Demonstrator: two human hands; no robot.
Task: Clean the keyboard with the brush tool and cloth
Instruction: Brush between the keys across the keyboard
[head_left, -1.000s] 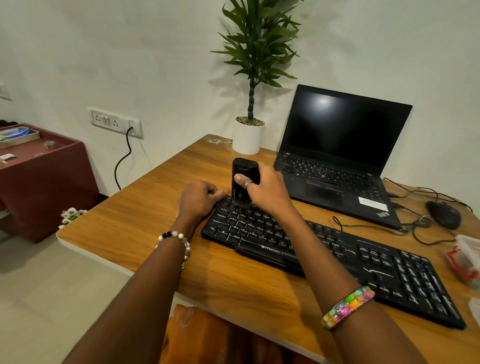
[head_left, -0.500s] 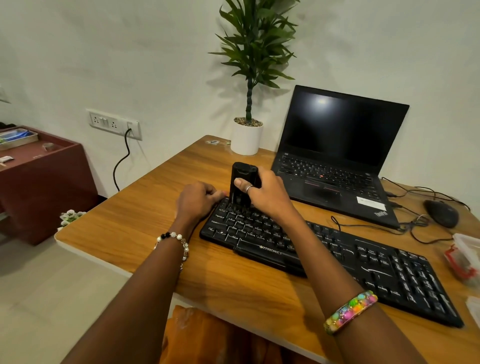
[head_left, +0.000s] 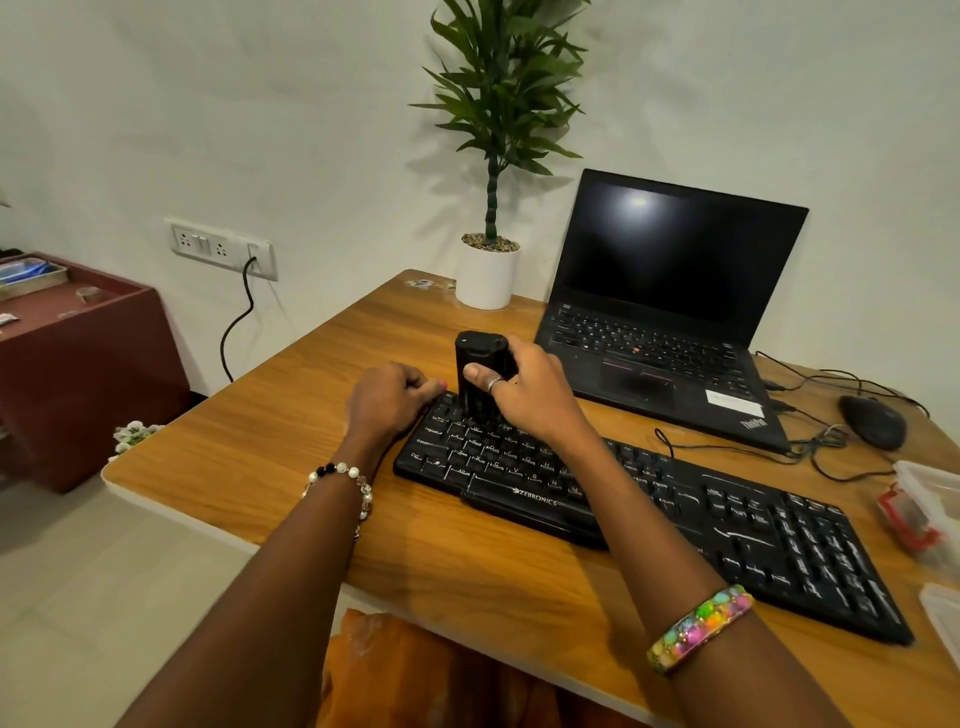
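Note:
A black keyboard (head_left: 727, 514) lies slantwise on the wooden desk (head_left: 291, 457). My right hand (head_left: 535, 395) grips a black upright brush tool (head_left: 475, 364) and holds its lower end down on the keys at the keyboard's far left end. My left hand (head_left: 389, 397) has its fingers curled and rests against the keyboard's left edge, with the fingertips touching the corner. No cloth is in sight.
An open black laptop (head_left: 670, 312) stands behind the keyboard, with a potted plant (head_left: 491, 265) to its left. A black mouse (head_left: 872, 421) and cables lie at the right. Clear plastic boxes (head_left: 930, 504) sit at the desk's right edge. A maroon cabinet (head_left: 78, 364) stands at left.
The brush tool and both hands stay at the keyboard's left end; the brush has shifted only slightly over the keys. The camera has drifted a little.

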